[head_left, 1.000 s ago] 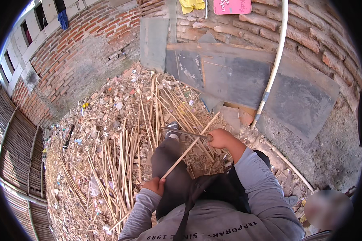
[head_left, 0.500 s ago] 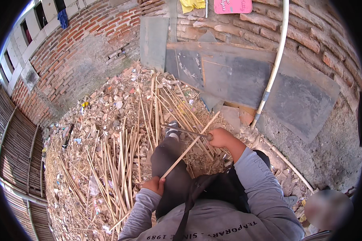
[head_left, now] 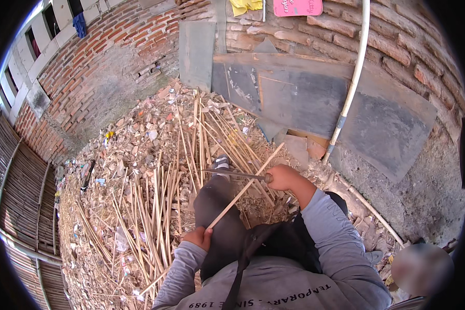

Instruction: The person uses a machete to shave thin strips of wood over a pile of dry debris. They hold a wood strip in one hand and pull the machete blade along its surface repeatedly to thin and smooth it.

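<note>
Over the left leg, a pale stick, bamboo by its look, slants forward and right, its long axis running from the left hand to a tip ahead of the right hand. Watching remotely through the head view, I log grips first: left fingers curled round the stick's nearer stretch; right fingers wrapped round the handle of a long knife. Neither hand is free.

Relation that matters, as I judge it: the crossing. Knife points left, almost level across my view, and crosses the stick near the handle end of the blade. So the stick lies just left of the right fingers, and runs forward-right from the left ones. Left hand is the nearer, being on it; right hand is just beside it. I cannot tell whether the blade touches the stick or merely overlaps it along my line of sight.

Also noted: a pale length shows past the left sleeve, roughly in line; same piece or another, I cannot tell. Loose sticks lie over the rubble to the left. Shoe shows just beyond the blade; depth between them unclear, and I would mind that gap
</note>
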`<state>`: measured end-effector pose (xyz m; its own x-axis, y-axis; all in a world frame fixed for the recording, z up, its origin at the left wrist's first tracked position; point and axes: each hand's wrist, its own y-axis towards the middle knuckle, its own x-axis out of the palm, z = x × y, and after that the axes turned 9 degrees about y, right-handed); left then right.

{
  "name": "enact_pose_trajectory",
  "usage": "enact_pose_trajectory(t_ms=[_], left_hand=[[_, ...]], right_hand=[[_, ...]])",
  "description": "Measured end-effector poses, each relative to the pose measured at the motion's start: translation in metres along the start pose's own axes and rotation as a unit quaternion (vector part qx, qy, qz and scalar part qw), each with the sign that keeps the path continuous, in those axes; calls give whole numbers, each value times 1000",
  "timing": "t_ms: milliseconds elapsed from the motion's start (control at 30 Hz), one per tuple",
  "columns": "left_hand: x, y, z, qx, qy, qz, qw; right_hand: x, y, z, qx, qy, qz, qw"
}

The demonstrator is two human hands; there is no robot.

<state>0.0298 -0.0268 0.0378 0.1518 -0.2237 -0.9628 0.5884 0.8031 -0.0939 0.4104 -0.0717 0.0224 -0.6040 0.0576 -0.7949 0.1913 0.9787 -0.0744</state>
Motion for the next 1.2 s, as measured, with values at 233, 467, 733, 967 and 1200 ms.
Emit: enact_pose_trajectory(t_ms=[233,467,733,967,1200], left_hand=[[2,-1,-2,-8,10,-1,1000],[0,0,-1,-4,2,-6,1000],[1,0,-2,-10,18,-13,1000],[0,0,-1,-16,20,-18,1000],[-2,1,1,-14,21,-16,1000]], right_hand=[[1,0,-4,15,8,-18,1000],[10,2,8,4,8,-6,1000],[9,3,5,0,-8,-20,1000],[13,3,9,-3,9,-8,1000],[11,3,7,2,9,-17,1000]])
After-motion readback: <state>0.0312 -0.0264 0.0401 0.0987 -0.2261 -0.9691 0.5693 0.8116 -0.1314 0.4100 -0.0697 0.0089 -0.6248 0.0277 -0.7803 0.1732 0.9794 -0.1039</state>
